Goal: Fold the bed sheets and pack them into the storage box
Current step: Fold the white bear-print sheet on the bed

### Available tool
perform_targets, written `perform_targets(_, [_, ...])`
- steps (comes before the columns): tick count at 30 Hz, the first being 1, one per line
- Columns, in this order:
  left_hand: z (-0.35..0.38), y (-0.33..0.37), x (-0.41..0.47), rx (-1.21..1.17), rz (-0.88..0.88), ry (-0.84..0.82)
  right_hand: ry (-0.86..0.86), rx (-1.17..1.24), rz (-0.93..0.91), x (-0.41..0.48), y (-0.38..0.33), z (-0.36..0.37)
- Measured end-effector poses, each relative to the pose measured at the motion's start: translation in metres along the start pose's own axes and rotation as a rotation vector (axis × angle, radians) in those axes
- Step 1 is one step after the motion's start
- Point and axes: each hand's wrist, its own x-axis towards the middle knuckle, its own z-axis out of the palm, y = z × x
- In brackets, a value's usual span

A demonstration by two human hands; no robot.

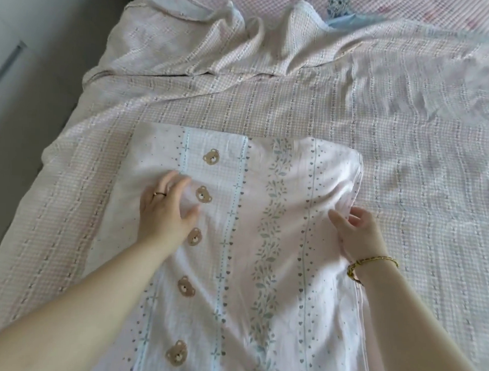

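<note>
Reaching in from the near left, the left hand [164, 207] lies palm down on the sheet [264, 214]. Its fingers are spread wide, point far and right, and hold nothing. A ring [160, 193] sits on one finger, and the bare forearm crosses the sheet's near left part.

The right hand [356, 232] comes in from the near right, with a bracelet [373, 264] on the wrist. Its thumb lies on top of the cloth and its fingers curl at the sheet's right edge, pinching that edge. Creases run from the pinch toward the far right corner. The fingertips are partly hidden by the raised edge.

The sheet lies folded into a long strip on the bed [424, 154], running near to far in the near middle of the view. Rows of bears, leaves and hearts run along it. Its near end is cut off by the bottom of the frame.

The bed is covered in checked cloth, and bunched cloth [216, 44] of the same check lies in folds at the far left. A blue scrap [345, 20] at the far edge is too blurred to make out. Grey floor [24, 63] shows on the left.
</note>
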Motion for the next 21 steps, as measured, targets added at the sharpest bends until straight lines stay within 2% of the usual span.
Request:
perform_targets(3, [-0.023,-0.017,0.038,-0.091,-0.220,0.082,-0.065,0.020,0.063,0.002,-0.011,0.002])
perform_targets(6, [-0.044,-0.034,0.062,-0.516,-0.482,-0.036,-0.115,0.050,0.111,0.002,-0.025,0.007])
perform_targets(7, [-0.047,-0.036,0.065,-0.579,-0.527,-0.065,-0.123,0.053,0.124,0.003,-0.028,0.010])
perform_targets(10, [-0.048,-0.037,0.065,-0.516,-0.555,-0.086,-0.129,0.063,0.125,0.000,-0.035,0.019])
perform_targets(14, [-0.046,-0.041,0.052,-0.577,-0.597,-0.083,-0.132,0.072,0.132,-0.008,-0.036,0.022])
perform_targets(17, [-0.056,-0.036,0.050,-0.711,-0.725,-0.187,-0.144,0.010,0.165,-0.011,-0.042,0.025])
perform_targets(19, [-0.066,-0.026,0.049,-0.853,-0.727,-0.283,-0.148,-0.016,0.166,-0.017,-0.050,0.024])
perform_targets(21, [-0.080,-0.016,0.046,-0.933,-0.699,-0.254,-0.131,-0.011,0.145,-0.026,-0.061,0.019])
